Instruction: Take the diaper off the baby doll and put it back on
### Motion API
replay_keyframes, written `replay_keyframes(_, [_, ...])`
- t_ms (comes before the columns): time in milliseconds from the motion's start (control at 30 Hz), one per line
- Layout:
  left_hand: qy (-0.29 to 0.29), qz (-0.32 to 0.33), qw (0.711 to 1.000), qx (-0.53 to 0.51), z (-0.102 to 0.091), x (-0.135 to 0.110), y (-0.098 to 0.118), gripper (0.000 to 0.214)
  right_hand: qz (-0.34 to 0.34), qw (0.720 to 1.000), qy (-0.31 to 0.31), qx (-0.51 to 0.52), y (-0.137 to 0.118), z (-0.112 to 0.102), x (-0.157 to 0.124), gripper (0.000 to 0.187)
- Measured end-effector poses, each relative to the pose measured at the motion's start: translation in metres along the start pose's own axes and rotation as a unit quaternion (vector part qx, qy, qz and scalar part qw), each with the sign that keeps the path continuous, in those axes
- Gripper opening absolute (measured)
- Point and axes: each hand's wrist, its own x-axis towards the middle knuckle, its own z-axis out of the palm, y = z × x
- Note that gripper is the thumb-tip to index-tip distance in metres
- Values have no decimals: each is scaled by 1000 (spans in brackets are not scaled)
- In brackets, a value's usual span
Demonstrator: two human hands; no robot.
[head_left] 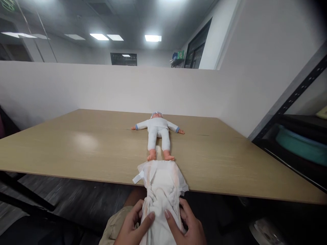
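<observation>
A baby doll in a white suit lies on its back on the wooden table, arms spread, feet pointing at me. A white diaper hangs over the table's near edge just below the doll's feet, one tape tab sticking out on its left. My left hand and my right hand both grip the bunched lower end of the diaper below the table edge, thumbs pressed on its front. Neither hand touches the doll.
A white partition wall stands behind the table. A dark metal shelf rack at the right holds a teal basin. Dark floor shows below the table's front edge.
</observation>
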Motion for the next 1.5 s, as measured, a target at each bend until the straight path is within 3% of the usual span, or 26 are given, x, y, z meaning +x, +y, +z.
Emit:
replay_keyframes(100, [-19, -11, 999, -48, -1, 11, -19, 55, 1, 1000, -16, -19, 7, -5, 5, 48])
replay_keyframes(267, [-18, -41, 994, -96, 0, 4, -42, 54, 7, 997, -20, -74, 21, -19, 3, 49])
replay_keyframes(433, [-8, -53, 992, -116, 2, -3, -44, 54, 77, 992, -85, 44, 20, -20, 23, 56])
replay_keyframes(567, [-6, -55, 992, -114, 2, -8, -41, 59, 58, 989, -98, 99, 20, -20, 51, 54])
replay_keyframes(733, [0, -64, 993, -103, -2, -12, -38, 58, 31, 994, 31, 99, 27, -29, 91, 74])
replay_keyframes(867, [-8, -64, 989, -137, -4, -10, -40, 53, -29, 991, 117, 61, 31, -43, 114, 73])
replay_keyframes(967, [-23, -58, 986, -156, -3, -7, -43, 49, -81, 977, 199, -14, 23, -47, 109, 67])
replay_keyframes(1033, [-26, -59, 985, -160, -1, -4, -45, 50, -142, 958, 223, -107, 13, -42, 95, 54])
replay_keyframes(1100, [-31, -57, 984, -168, 2, -1, -46, 50, -210, 944, 167, -193, 2, -30, 80, 38])
replay_keyframes(1167, [-37, -51, 982, -181, 6, 1, -48, 49, -250, 936, 48, -242, -7, -13, 72, 33])
replay_keyframes(1233, [-43, -46, 980, -190, 9, 2, -50, 48, -256, 925, -71, -270, -12, 5, 73, 38])
replay_keyframes(1300, [-46, -46, 981, -182, 12, 3, -52, 46, -252, 909, -147, -299, -12, 19, 83, 48])
replay_keyframes(1433, [-58, -40, 989, -133, 10, 2, -54, 51, -247, 877, -212, -354, 0, 28, 110, 59])
replay_keyframes(1500, [-73, -30, 996, -50, 3, 3, -48, 55, -237, 869, -216, -378, 7, 22, 120, 61])
